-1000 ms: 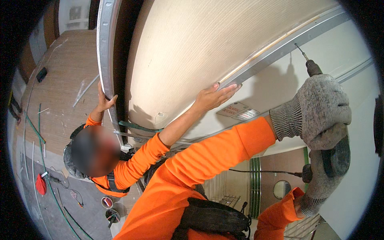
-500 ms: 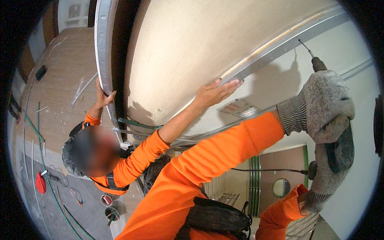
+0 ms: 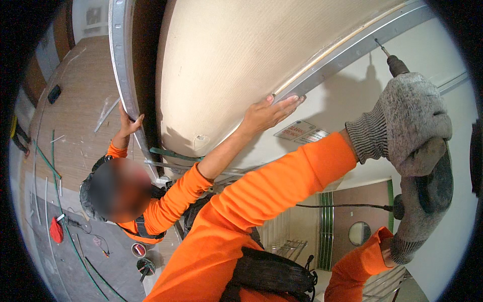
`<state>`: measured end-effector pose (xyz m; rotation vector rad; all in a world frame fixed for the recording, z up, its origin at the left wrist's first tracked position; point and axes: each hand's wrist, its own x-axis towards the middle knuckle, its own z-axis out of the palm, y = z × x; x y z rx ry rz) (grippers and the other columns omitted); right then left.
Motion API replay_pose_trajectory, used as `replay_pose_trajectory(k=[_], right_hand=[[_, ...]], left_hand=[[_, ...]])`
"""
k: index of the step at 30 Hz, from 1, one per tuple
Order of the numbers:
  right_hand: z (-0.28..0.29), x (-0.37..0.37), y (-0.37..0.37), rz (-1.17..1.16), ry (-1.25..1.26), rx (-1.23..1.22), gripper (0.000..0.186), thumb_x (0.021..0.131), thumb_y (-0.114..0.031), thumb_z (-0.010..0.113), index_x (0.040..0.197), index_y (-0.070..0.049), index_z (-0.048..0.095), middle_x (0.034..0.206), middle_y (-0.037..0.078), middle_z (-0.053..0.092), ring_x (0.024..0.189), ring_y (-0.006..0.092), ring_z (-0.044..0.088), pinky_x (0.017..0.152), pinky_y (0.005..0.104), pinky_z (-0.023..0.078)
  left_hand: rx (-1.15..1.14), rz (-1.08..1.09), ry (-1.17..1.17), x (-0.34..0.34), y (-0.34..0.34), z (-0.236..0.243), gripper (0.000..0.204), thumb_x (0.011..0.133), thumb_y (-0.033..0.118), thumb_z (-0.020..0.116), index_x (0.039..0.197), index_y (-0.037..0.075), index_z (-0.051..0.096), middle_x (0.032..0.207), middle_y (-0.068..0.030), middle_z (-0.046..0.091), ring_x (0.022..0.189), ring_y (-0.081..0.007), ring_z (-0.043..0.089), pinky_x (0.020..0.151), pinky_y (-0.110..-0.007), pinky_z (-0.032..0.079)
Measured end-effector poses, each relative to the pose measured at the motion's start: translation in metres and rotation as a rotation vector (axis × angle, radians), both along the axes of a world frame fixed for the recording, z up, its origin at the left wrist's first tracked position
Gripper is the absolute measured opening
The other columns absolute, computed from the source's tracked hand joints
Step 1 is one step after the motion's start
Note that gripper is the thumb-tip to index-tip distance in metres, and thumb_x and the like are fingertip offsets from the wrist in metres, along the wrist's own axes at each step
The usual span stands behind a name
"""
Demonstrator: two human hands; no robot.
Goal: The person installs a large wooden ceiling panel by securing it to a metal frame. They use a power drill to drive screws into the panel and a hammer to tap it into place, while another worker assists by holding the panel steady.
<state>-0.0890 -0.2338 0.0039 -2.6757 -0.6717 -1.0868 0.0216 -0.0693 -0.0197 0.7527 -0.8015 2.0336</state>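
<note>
Drill (image 3: 397, 66) higher in view, within gloved fingers (image 3: 426, 157)

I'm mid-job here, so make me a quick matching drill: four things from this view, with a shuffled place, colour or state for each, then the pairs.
1. Drill bit
2. Cord
3. Left hand
4. Co-worker's hand

A. In a grey knitted glove
B. Bare, at the lower-left part of the metal strip
C. Tip at the metal strip
D. Thin and black

Pairs: 1-C, 2-D, 3-A, 4-B
</note>
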Motion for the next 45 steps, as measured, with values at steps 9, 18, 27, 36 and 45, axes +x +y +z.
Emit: replay_pose_trajectory(k=[9,18,27,36,45], right_hand=[[-0.003,0.008,0.016,0.094,-0.122,-0.05,0.056,0.08,-0.007,0.077,0.132,-0.002,0.056,0.132,0.01,0.059,0.121,0.0207,0.056,0.103,0.0352,0.044],[-0.009,0.015,0.034,0.16,-0.176,-0.072,0.052,0.079,-0.008,0.077,0.128,-0.002,0.059,0.126,0.01,0.063,0.116,0.02,0.059,0.101,0.0355,0.046],[-0.005,0.026,0.048,0.239,-0.091,-0.065,0.056,0.078,-0.006,0.078,0.13,-0.003,0.058,0.128,0.01,0.062,0.117,0.019,0.058,0.103,0.0353,0.045],[-0.03,0.055,0.05,0.291,0.038,0.113,0.059,0.077,-0.006,0.08,0.131,-0.003,0.056,0.127,0.01,0.062,0.117,0.0188,0.057,0.104,0.0355,0.044],[-0.029,0.044,0.06,0.232,-0.08,-0.02,0.062,0.076,-0.011,0.08,0.132,-0.003,0.055,0.127,0.012,0.062,0.118,0.0205,0.058,0.103,0.0347,0.044]], left_hand=[[-0.081,0.071,-0.004,0.021,0.004,0.002,0.024,0.059,0.038,0.069,0.078,0.024,0.07,0.08,-0.0018,0.065,0.075,-0.0254,0.063,0.069,-0.042,0.05],[-0.016,0.005,-0.075,0.033,0.014,-0.001,0.028,0.055,0.042,0.068,0.076,0.023,0.068,0.079,-0.0019,0.065,0.074,-0.0258,0.063,0.067,-0.042,0.047],[0.026,0.055,-0.007,0.035,0.021,-0.014,0.029,0.063,0.036,0.068,0.089,0.022,0.07,0.088,-0.0093,0.066,0.08,-0.0336,0.063,0.074,-0.045,0.05],[-0.026,0.069,-0.048,0.053,0.027,-0.033,0.032,0.05,0.04,0.066,0.074,0.019,0.066,0.076,-0.005,0.062,0.074,-0.0291,0.062,0.068,-0.044,0.048],[-0.006,0.109,-0.007,0.042,0.034,-0.035,0.031,0.052,0.038,0.067,0.075,0.017,0.065,0.077,-0.006,0.062,0.074,-0.0295,0.061,0.066,-0.043,0.048]])
